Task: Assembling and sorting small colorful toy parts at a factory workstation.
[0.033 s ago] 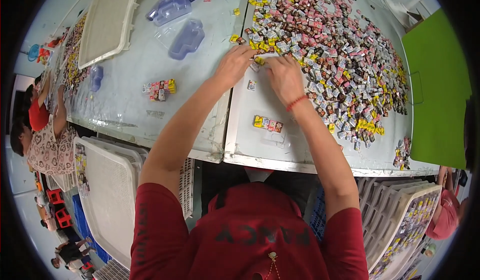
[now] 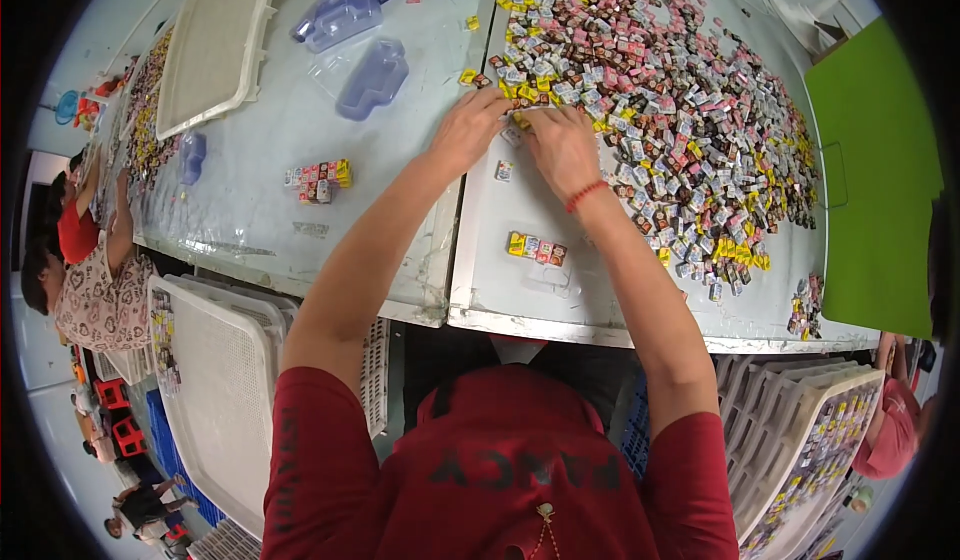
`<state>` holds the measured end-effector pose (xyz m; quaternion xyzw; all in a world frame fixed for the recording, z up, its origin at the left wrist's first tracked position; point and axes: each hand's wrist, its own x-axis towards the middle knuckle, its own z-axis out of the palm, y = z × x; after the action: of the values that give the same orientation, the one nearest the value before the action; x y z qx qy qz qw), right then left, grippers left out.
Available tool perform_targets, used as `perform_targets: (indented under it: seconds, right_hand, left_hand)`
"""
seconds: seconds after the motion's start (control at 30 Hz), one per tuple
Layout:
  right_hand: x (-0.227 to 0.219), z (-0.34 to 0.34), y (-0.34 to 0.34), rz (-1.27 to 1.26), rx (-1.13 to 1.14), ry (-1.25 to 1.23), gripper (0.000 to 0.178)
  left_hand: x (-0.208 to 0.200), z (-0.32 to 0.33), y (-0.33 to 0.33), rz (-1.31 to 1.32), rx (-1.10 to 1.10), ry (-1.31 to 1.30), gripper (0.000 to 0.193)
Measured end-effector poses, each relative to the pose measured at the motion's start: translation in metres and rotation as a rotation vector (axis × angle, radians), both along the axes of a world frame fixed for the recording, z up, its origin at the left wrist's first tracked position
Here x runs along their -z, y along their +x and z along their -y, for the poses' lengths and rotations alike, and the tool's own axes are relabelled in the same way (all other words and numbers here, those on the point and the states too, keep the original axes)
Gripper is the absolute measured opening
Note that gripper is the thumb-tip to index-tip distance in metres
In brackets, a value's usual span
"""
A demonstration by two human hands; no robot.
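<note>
At the near left edge of a big pile of small wrapped pieces (image 2: 670, 110), both hands meet, fingertips almost touching. My left hand (image 2: 470, 125) is closed, its fingers bent down around something hidden beneath them. My right hand (image 2: 562, 150), a red bracelet at its wrist, pinches at a small yellow piece (image 2: 520, 120). One pale piece (image 2: 504, 171) lies alone just below the hands. Closer to me is a short row of yellow, pink and brown pieces (image 2: 536, 248), beside a clear plastic tray (image 2: 550, 280). Another block of pieces (image 2: 319, 180) sits on the left table.
Blue-tinted plastic moulded trays (image 2: 374, 80) and a white tray (image 2: 215, 45) lie on the left tabletop. A green panel (image 2: 870, 180) borders the right side. Stacked white trays (image 2: 215, 360) stand below the table edge at left, more trays (image 2: 800, 440) at right. Co-workers (image 2: 105, 295) sit at far left.
My right hand and forearm have shifted slightly left, closer to my left hand. The left hand stays nearly in place.
</note>
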<state>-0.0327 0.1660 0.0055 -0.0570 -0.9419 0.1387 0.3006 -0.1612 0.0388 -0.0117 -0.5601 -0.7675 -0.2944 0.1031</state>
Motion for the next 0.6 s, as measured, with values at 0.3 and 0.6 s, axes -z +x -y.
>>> perform_targets:
  seconds: [0.3, 0.6]
  right_hand:
    - [0.008, 0.003, -0.032, 0.191, 0.085, 0.055, 0.006]
    - [0.005, 0.01, -0.016, 0.265, 0.134, 0.168, 0.019]
  left_hand:
    - [0.011, 0.001, -0.002, 0.01, -0.053, 0.055, 0.026]
    - [-0.01, 0.021, 0.013, 0.033, -0.087, 0.004, 0.021]
